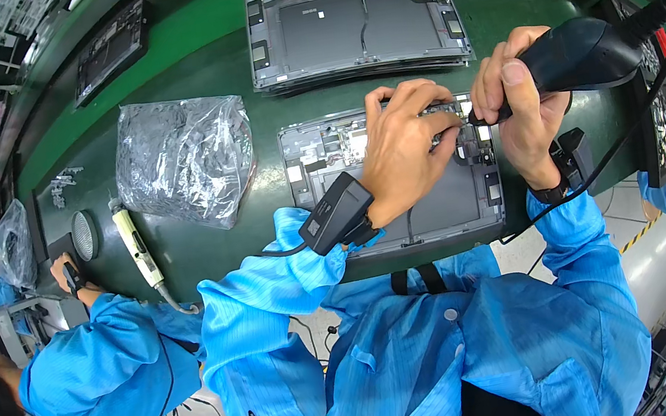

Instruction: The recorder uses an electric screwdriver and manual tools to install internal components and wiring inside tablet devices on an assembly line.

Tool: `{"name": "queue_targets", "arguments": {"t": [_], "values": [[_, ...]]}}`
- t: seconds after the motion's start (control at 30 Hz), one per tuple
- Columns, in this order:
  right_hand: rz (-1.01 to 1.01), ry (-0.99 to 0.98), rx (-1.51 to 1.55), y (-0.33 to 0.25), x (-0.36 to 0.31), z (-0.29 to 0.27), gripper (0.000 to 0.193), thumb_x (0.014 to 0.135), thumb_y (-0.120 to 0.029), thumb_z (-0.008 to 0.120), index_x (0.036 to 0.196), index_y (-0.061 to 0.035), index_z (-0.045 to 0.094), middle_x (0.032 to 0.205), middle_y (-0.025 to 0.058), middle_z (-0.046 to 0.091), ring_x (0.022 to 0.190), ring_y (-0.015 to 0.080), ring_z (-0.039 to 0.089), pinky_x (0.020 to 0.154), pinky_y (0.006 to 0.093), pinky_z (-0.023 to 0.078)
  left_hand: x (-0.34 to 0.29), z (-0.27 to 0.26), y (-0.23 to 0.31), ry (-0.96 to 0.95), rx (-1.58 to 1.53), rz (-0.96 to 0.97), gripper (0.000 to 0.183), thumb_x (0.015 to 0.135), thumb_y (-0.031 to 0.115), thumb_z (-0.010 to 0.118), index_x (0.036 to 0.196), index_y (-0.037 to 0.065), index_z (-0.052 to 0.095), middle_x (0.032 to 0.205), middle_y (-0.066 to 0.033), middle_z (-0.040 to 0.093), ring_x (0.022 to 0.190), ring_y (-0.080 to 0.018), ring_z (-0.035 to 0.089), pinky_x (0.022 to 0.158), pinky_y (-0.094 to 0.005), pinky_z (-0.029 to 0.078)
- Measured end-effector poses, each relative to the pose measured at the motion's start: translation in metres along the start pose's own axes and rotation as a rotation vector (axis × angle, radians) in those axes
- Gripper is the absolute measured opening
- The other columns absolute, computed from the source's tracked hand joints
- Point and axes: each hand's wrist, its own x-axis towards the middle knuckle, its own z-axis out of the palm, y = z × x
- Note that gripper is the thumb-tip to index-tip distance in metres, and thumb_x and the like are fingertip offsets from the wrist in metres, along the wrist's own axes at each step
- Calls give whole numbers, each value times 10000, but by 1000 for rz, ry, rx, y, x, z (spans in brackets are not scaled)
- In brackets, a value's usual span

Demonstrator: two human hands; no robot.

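Observation:
An opened laptop base (pixel 458 197) lies in front of me, with circuit boards along its far side. My left hand (pixel 410 143) rests over its far middle part, fingers curled and drawn together; whatever they pinch is too small to make out. Above the right far corner my right hand (pixel 526 103) is closed around a black corded tool (pixel 583 53) that looks like an electric screwdriver. Its narrow end points down and left toward the board, beside my left fingertips. A dark box-like device (pixel 336 213) is strapped to my left wrist, and another (pixel 573 157) to my right.
Behind lies a stack of similar laptop bases (pixel 356 21). Left of the work are a clear plastic bag (pixel 185 162), a cream corded tool (pixel 136 246) and a round dish (pixel 85 235). A black cable (pixel 611 151) hangs at right. A co-worker's blue sleeve (pixel 104 357) is at left.

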Motion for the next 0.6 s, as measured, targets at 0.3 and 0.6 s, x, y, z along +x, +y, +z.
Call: {"name": "queue_targets", "arguments": {"t": [0.3,0.6], "values": [[-68,76,-92,-22,19,-18,209,1097,-129,658,1223,20,583,721,36,608,570,111,564,586,310,514,0,-31,7,281,111,138,160,801,124,900,948,123,838,1230,-54,742,1269,-287,637,1062,-459,411],[-535,433,-843,-23,47,-63,400,1005,-82,763,1364,12,614,1338,123,651,1257,170,603,1048,360,476,-5,-39,-1,106,297,-156,259,904,258,865,1114,107,874,1160,-34,739,1146,-249,620,995,-415,383]]}}
